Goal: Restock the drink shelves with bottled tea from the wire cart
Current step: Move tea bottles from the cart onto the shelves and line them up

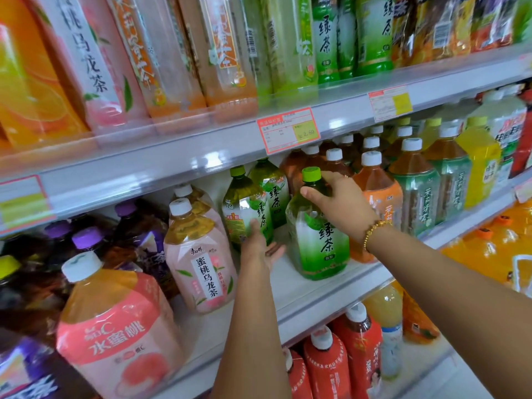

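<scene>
A large green tea bottle (318, 234) with a green cap stands at the front of the middle shelf (311, 295). My right hand (336, 200) grips its neck and shoulder from above. Just left, a second green tea bottle (244, 203) stands further back, and my left hand (259, 246) rests against its lower side, fingers spread, thumb on the label. A third green tea bottle (272, 185) is behind it. The wire cart is out of view.
Pink peach oolong bottles (198, 254) and a peach drink bottle (115, 326) stand left. Orange and brown tea bottles (377, 182) crowd right behind my wrist. The upper shelf edge (288, 131) with price tags hangs just above the caps. Red bottles (328, 367) fill the shelf below.
</scene>
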Demonstrator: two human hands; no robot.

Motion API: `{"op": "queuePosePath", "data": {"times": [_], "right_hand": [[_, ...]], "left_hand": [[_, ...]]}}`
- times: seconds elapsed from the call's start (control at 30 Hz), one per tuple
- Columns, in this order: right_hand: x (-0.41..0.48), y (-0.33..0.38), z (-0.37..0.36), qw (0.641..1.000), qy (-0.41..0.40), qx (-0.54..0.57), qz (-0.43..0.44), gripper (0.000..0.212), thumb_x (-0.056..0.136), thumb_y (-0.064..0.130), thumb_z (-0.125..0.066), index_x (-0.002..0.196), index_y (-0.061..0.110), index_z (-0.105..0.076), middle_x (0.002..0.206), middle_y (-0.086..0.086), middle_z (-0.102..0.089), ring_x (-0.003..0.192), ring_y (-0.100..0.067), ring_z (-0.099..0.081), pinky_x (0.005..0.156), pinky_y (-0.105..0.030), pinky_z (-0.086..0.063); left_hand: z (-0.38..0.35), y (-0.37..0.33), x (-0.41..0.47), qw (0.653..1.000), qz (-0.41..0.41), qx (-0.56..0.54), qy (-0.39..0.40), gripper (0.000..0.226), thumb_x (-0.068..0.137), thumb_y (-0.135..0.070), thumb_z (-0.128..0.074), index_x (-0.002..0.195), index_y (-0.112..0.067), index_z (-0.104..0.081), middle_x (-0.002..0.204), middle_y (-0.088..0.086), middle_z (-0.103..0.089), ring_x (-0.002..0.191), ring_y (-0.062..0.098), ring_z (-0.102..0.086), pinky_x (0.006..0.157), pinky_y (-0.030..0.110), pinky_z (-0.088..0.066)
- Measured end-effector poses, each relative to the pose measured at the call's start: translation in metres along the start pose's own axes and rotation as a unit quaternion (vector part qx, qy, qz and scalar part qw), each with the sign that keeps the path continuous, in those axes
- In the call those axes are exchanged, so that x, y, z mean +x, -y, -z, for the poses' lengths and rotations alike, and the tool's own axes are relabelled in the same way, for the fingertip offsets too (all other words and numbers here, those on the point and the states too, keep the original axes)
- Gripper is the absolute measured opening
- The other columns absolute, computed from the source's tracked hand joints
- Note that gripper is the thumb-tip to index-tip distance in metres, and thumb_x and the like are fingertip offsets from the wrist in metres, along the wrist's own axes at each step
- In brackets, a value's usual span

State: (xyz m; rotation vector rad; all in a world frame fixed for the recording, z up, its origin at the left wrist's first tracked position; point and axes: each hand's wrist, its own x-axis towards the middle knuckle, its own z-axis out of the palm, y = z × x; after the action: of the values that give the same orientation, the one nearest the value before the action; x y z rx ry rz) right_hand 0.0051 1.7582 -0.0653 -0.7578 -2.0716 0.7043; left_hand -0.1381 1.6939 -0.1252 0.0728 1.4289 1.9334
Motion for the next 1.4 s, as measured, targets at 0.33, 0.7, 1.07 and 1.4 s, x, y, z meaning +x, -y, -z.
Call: {"op": "queuePosePath", "data": {"times": [0.33,0.7,1.07,1.4], "right_hand": [[0.002,-0.003,0.001,1.000,0.005,-0.003,0.004,0.030,0.088,0.043,-0.057,0.108,0.021,-0.062,0.110,-0.005,-0.059,0.107,-0.027,-0.052,0.090,-0.044,-0.048],[0.004,-0.003,0.002,1.000,-0.001,-0.026,0.006,0.036,0.088,0.044,-0.056,0.113,0.018,-0.061,0.114,-0.007,-0.060,0.110,-0.027,-0.051,0.091,-0.043,-0.048],[0.006,-0.007,0.000,1.000,0.005,-0.007,0.011,0.035,0.087,0.047,-0.056,0.112,0.023,-0.060,0.113,-0.003,-0.060,0.110,-0.025,-0.052,0.090,-0.044,-0.049],[0.002,0.001,0.003,0.999,0.004,-0.035,0.010,0.038,0.089,0.045,-0.055,0.118,0.021,-0.058,0.115,-0.008,-0.058,0.112,-0.028,-0.049,0.094,-0.043,-0.045]], "left_hand": [[-0.011,-0.018,0.019,0.989,-0.052,-0.126,-0.053,0.047,0.097,-0.030,-0.049,0.136,-0.006,-0.040,0.141,0.013,-0.044,0.129,0.032,-0.044,0.101,0.047,-0.045],[-0.014,-0.028,0.027,0.982,-0.146,0.032,-0.112,0.037,0.093,-0.025,-0.052,0.120,0.000,-0.056,0.123,0.016,-0.060,0.111,0.033,-0.059,0.093,0.042,-0.051],[-0.018,-0.031,0.024,0.995,-0.097,-0.039,-0.002,0.015,0.094,-0.002,-0.046,0.083,-0.005,-0.055,0.065,0.002,-0.055,0.058,0.009,-0.051,0.054,0.019,-0.038],[0.023,0.009,-0.032,0.853,-0.159,0.387,0.312,0.090,0.070,-0.002,-0.075,0.142,-0.030,-0.030,0.133,-0.009,-0.053,0.121,0.010,-0.053,0.101,0.031,-0.043]]}}
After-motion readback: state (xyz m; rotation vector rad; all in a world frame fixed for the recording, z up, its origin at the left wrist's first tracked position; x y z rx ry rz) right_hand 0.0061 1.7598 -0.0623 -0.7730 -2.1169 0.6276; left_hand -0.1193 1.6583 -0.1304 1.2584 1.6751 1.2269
